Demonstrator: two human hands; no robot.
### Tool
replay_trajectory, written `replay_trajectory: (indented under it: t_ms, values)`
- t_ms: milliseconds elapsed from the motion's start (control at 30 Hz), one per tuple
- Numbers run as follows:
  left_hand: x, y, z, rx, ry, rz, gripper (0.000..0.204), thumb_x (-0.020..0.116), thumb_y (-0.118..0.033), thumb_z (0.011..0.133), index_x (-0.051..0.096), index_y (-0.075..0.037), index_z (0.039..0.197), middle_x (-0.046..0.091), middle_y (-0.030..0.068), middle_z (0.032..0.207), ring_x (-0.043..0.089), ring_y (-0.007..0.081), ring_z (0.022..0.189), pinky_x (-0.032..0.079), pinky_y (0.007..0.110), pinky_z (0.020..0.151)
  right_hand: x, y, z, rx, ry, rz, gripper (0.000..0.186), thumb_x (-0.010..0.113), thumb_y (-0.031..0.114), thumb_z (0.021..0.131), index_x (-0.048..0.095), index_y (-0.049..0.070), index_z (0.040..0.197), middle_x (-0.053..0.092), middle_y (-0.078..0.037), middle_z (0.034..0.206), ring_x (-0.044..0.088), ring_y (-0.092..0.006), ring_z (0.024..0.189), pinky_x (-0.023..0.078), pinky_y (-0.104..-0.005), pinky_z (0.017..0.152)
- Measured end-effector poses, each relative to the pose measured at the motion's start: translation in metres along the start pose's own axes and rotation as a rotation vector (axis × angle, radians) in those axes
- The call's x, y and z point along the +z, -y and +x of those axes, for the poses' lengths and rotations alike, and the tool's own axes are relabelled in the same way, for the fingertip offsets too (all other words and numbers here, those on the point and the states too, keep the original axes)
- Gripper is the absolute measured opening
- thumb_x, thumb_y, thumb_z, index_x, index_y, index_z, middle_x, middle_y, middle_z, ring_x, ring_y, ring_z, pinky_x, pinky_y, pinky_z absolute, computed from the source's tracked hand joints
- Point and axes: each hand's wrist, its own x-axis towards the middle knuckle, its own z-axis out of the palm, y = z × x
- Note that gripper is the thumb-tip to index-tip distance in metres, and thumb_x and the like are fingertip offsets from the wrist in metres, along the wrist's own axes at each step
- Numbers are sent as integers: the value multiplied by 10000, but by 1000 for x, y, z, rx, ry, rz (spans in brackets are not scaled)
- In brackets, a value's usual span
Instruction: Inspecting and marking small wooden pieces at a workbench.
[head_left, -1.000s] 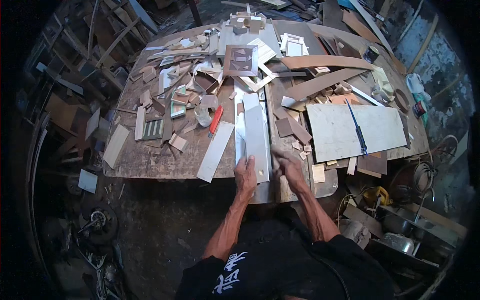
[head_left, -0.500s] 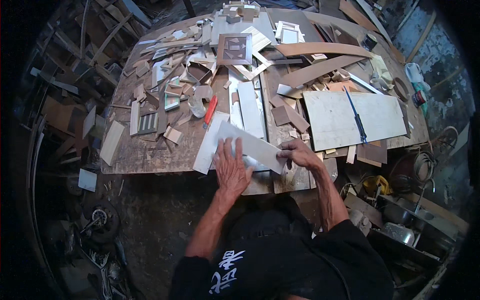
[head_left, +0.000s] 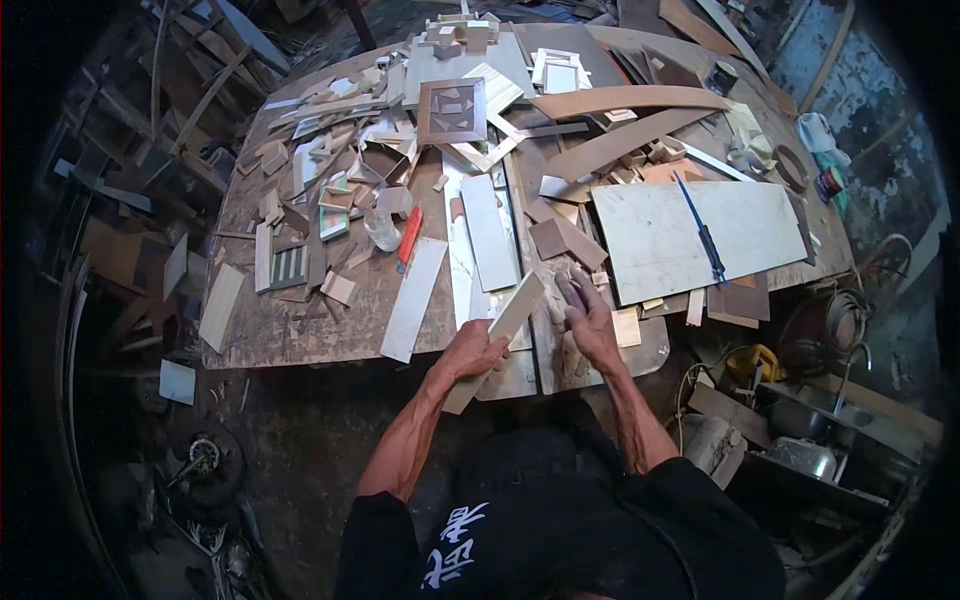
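Note:
My left hand (head_left: 474, 350) is closed around a narrow pale wooden board (head_left: 516, 308), tilted up over the front edge of the bench. My right hand (head_left: 592, 325) is just right of the board, apart from it. Its fingers point away from me and look stretched out, though blurred and greyish, and I make out nothing held. A second pale board (head_left: 416, 298) lies flat beyond my left hand. Further in lies another whitish board (head_left: 488, 232). Beside them is a red utility knife (head_left: 409, 238).
The wooden bench (head_left: 290, 335) carries many offcuts, a framed brown panel (head_left: 452, 112) and curved brown strips (head_left: 630, 100). On the right, a large pale panel (head_left: 650, 245) has a blue-and-black tool (head_left: 708, 240) on it. A metal sink (head_left: 800, 458) stands at the lower right.
My right hand has let go of the board and moved slightly away. My left hand now grips the board, turned from lying flat to tilted upright, nearer the bench's front edge.

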Motion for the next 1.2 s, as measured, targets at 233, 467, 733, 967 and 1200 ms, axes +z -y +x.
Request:
replay_trajectory:
  t_ms: [233, 467, 733, 967, 1200]
  values:
    - [17, 16, 9, -171, 70, -104, 356, 589, -211, 871, 608, 102, 1040, 684, 204, 774, 676, 245, 590, 552, 365, 593, 26, -1, -26, -249, -139, -419, 512, 529, 4, 821, 495, 54, 1329, 598, -211, 1186, 582, -387, 981, 472, -424, 876]
    - [-2, 21, 14, -184, 9, 60, 443, 643, -321, 854, 611, 46, 1099, 677, 218, 910, 678, 318, 824, 535, 397, 760, 48, -20, -41, -275, -39, -548, 689, 513, -98, 701, 475, 105, 1359, 509, -149, 1351, 444, -351, 1221, 324, -476, 1034]
    - [-7, 17, 31, -112, 59, 248, 652, 571, -536, 844, 609, 30, 1165, 631, 274, 1098, 602, 402, 1054, 461, 438, 928, 42, -19, -29, -198, 66, -768, 655, 542, -12, 775, 414, 120, 1404, 430, -92, 1448, 387, -352, 1301, 220, -642, 1053]
    - [14, 34, 30, -128, -67, 331, 652, 553, -564, 845, 629, 12, 1141, 638, 279, 1068, 612, 420, 1019, 467, 471, 912, 58, -29, 8, -92, 160, -972, 738, 521, 36, 778, 326, 185, 1474, 301, -56, 1537, 255, -299, 1419, 140, -618, 1107]
    - [16, 44, 36, -125, -88, 345, 658, 544, -578, 848, 633, 11, 1127, 643, 276, 1055, 611, 423, 1021, 466, 480, 910, 60, -38, 2, -208, 80, -979, 714, 518, 65, 794, 329, 180, 1472, 345, -72, 1513, 244, -294, 1425, 121, -591, 1124]
